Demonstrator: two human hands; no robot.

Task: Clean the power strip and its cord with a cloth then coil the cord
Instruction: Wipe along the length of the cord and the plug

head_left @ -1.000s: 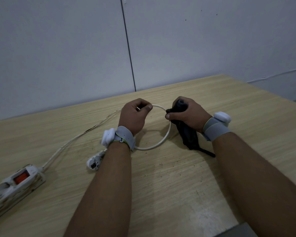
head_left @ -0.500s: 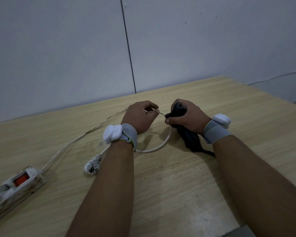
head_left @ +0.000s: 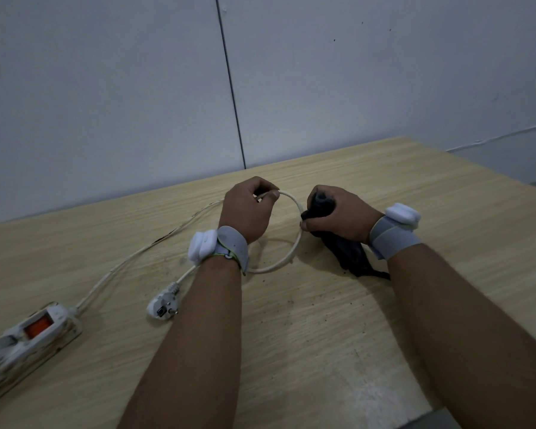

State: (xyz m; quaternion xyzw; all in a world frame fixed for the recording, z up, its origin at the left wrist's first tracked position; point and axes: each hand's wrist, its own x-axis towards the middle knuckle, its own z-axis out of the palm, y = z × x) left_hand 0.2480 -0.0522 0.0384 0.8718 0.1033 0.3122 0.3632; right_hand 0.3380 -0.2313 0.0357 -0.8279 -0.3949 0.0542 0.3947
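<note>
— Where's the thin white cord (head_left: 295, 243)?
— Mid-frame, looped between both hands. The left hand (head_left: 247, 211) pinches it; the right hand (head_left: 338, 215) grasps a dark crumpled cloth (head_left: 347, 250) against it.
— The grimy white power strip (head_left: 25, 339)?
— Lower left, on the pale wooden table (head_left: 322, 335).

wooden table (head_left: 338, 335), power strip (head_left: 22, 342), plug (head_left: 163, 306)

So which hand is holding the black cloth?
The right hand grips the black cloth. The left hand pinches only the white cord.
</note>
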